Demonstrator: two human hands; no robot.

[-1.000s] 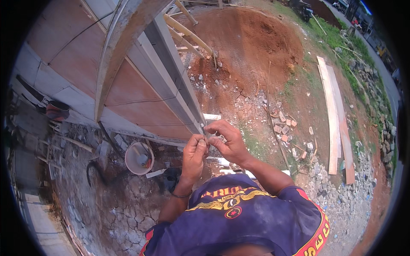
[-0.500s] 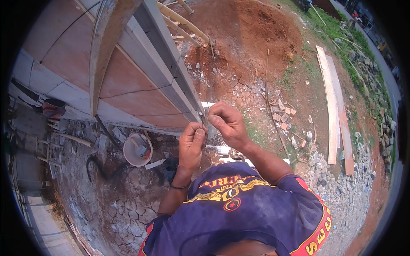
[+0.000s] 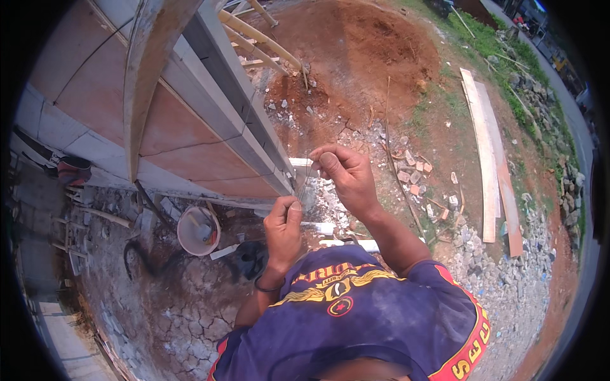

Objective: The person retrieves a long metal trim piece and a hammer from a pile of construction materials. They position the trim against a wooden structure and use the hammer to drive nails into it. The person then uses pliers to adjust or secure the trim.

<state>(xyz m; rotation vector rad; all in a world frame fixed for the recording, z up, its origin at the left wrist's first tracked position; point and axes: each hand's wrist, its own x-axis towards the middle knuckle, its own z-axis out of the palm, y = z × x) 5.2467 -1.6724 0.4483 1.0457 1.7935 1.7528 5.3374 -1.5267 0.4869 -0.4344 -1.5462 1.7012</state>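
A thin wire (image 3: 305, 181) runs between my two hands, just off the lower corner of the wall's grey metal-like edge (image 3: 256, 145). My left hand (image 3: 283, 230) is closed, thumb pressed on the forefinger around the wire's lower part. Higher and to the right, my right hand (image 3: 346, 181) pinches the upper part between thumb and fingertips. The wire is very fine, and its ends are hard to make out.
Left stands the block wall (image 3: 184, 130) with a curved wooden board (image 3: 143, 82) before it. Below are a bucket (image 3: 184, 240) with tools and a dark bag (image 3: 251, 260). White pipes (image 3: 318, 228), broken bricks (image 3: 413, 174), long planks (image 3: 480, 146) and bamboo poles (image 3: 273, 46) lie around.
My hands have moved apart: the right one up and to the right, the left slightly down. More wire shows between them. The whole view has shifted a little.
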